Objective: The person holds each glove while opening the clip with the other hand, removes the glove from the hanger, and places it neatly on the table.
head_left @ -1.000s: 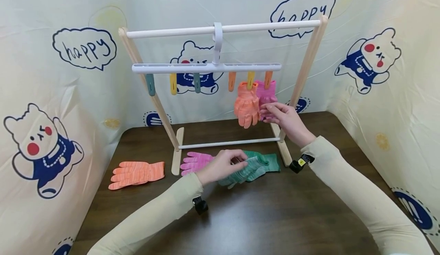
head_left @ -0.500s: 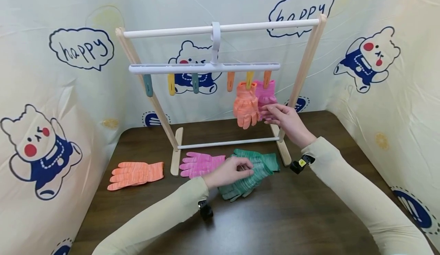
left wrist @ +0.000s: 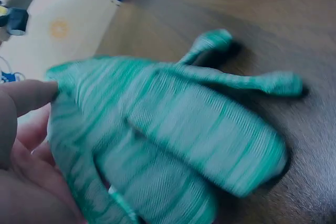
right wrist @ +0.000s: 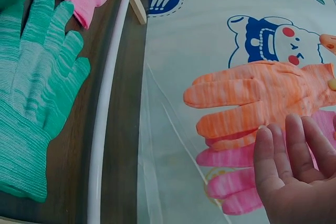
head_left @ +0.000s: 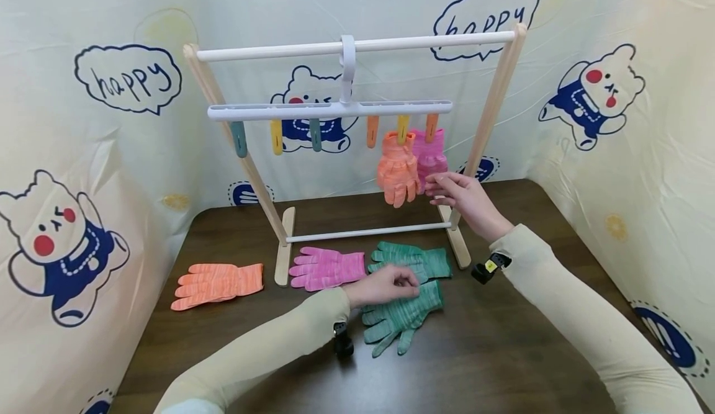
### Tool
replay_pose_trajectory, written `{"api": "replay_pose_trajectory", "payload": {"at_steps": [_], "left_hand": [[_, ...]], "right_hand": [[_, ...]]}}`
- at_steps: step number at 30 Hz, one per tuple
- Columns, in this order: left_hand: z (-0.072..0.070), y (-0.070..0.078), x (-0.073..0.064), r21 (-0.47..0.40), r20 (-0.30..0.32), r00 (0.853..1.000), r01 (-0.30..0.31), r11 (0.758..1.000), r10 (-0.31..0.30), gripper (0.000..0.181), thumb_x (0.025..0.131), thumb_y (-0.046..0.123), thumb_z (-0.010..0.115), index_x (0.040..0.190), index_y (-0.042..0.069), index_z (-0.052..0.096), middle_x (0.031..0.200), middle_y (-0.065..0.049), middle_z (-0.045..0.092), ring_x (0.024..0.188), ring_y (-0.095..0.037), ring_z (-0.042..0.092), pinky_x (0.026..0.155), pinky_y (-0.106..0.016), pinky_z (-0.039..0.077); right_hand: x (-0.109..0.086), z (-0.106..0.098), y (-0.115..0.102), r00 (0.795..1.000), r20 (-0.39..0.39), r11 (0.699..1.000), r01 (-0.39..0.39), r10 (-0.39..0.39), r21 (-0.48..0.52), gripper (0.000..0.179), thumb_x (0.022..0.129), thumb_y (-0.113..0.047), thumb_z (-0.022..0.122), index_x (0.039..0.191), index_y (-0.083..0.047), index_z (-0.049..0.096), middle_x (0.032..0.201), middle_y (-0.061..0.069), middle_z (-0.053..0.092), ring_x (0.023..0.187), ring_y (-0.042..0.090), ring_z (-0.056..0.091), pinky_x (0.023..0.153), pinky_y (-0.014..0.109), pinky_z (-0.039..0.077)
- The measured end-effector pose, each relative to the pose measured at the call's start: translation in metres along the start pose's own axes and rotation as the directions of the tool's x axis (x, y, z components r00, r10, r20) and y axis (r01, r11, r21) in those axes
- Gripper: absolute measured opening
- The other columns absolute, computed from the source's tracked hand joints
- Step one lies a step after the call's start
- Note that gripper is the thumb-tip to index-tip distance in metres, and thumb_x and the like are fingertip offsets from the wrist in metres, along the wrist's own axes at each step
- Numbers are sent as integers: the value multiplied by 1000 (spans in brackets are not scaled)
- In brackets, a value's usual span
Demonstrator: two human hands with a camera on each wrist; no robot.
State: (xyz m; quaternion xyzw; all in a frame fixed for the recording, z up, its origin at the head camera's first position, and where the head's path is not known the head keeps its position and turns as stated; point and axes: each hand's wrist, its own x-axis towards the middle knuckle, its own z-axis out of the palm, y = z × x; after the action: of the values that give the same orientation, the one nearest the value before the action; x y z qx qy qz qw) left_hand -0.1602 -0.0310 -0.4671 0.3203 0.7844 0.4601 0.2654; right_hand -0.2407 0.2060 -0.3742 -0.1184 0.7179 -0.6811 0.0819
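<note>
Fingers of the left hand [head_left: 384,285] pinch the front green glove [head_left: 398,322] by its cuff [head_left: 433,295] at the head view's lower centre, a hold so near the edge it could slip, while the right hand [head_left: 468,204] hovers, fingers released, right of centre.

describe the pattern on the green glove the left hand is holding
Paler streaks on green; the glove shows best, slightly blurred, in the left wrist view.
</note>
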Motion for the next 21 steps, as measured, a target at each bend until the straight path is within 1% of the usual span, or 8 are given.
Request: {"api": "replay_pose_trajectory", "payload": {"at_steps": [3, 6, 8, 10, 13, 17, 21], "left_hand": [[2, -8, 4, 90, -6, 1000, -8, 996, 9, 17, 99, 10, 68, 113, 1, 72, 104, -6, 72, 95, -4, 62, 87, -22, 51], [2, -10, 6, 194, -13, 1000, 3, 981, -1, 23, 97, 8, 69, 120, 3, 70, 111, -8, 72, 103, -10, 64, 92, -24, 51], [4, -10, 6, 262, -24, 1000, 10, 965, -4, 26, 97, 7, 69, 123, 5, 69, 115, -8, 72, 107, -13, 65, 93, -25, 52], [8, -10, 6, 317, -39, 999, 9, 948, 4, 26, 97, 6, 69, 123, 6, 69, 116, -7, 72, 108, -13, 65, 93, -25, 52], [14, -12, 7, 383, -63, 997, -6, 924, 33, 26, 97, 6, 70, 123, 7, 69, 113, -3, 71, 103, -10, 63, 90, -23, 52], [24, -14, 10, 466, -89, 993, -31, 884, 81, 24, 97, 8, 72, 121, 9, 68, 106, 0, 67, 96, -8, 59, 85, -20, 50], [31, -15, 13, 538, -103, 988, -43, 842, 116, 22, 98, 10, 72, 119, 10, 66, 109, -1, 66, 100, -10, 60, 87, -20, 51]], "right_hand": [[0, -1, 2, 1000, 0, 1000, -14, 14, -9, 53, 110, -33, 52, 140, 10, 54, 133, 24, 64, 110, 16, 68, 94, 30, 57], [0, -3, 4, 1000, -3, 1000, -19, 19, -10, 53, 110, -34, 52, 140, 9, 55, 134, 25, 64, 110, 15, 68, 96, 31, 56], [0, -2, 5, 1000, -3, 1000, -20, 20, -7, 52, 110, -35, 52, 139, 8, 56, 134, 25, 63, 110, 16, 68, 96, 31, 56], [0, -2, 6, 1000, -1, 1000, -21, 21, -4, 51, 110, -35, 52, 138, 8, 57, 135, 25, 63, 110, 15, 68, 96, 31, 56], [0, -1, 7, 1000, 5, 1000, -26, 27, -3, 51, 111, -34, 51, 139, 8, 56, 134, 23, 65, 109, 15, 68, 95, 30, 57], [0, 1, 8, 999, 15, 999, -34, 34, -8, 53, 111, -34, 51, 140, 10, 54, 130, 16, 69, 109, 14, 68, 95, 31, 57], [0, 2, 7, 999, 17, 999, -36, 37, -8, 53, 111, -34, 50, 141, 10, 54, 132, 19, 67, 109, 14, 68, 96, 32, 56]]}}
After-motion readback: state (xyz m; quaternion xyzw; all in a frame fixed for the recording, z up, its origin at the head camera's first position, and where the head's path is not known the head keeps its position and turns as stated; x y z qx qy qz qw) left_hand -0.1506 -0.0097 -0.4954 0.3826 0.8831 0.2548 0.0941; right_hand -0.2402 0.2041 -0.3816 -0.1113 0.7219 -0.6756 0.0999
